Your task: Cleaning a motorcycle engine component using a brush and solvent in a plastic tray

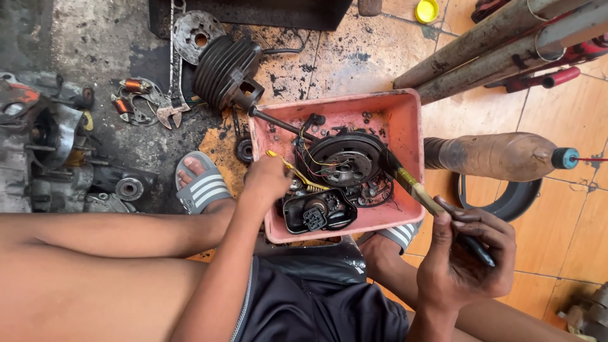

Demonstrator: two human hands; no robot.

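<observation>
A pink plastic tray (405, 114) sits on the floor between my feet, full of greasy engine parts. Inside it lie a round black flywheel (345, 161), a black electrical box (320, 214), wires and small bolts. My left hand (266, 180) reaches into the tray's left side and pinches a yellow wire (294, 170) beside the flywheel. My right hand (465, 256) is closed around a paintbrush (421, 193) with a pale wooden handle; its dark bristle end rests against the flywheel's right edge.
A finned black cylinder (225, 69) and a wrench (172, 111) lie on the oily floor behind the tray. An engine case (41, 149) sits at the left. Metal pipes (494, 54) and a rusty muffler (500, 155) lie at the right on orange tiles.
</observation>
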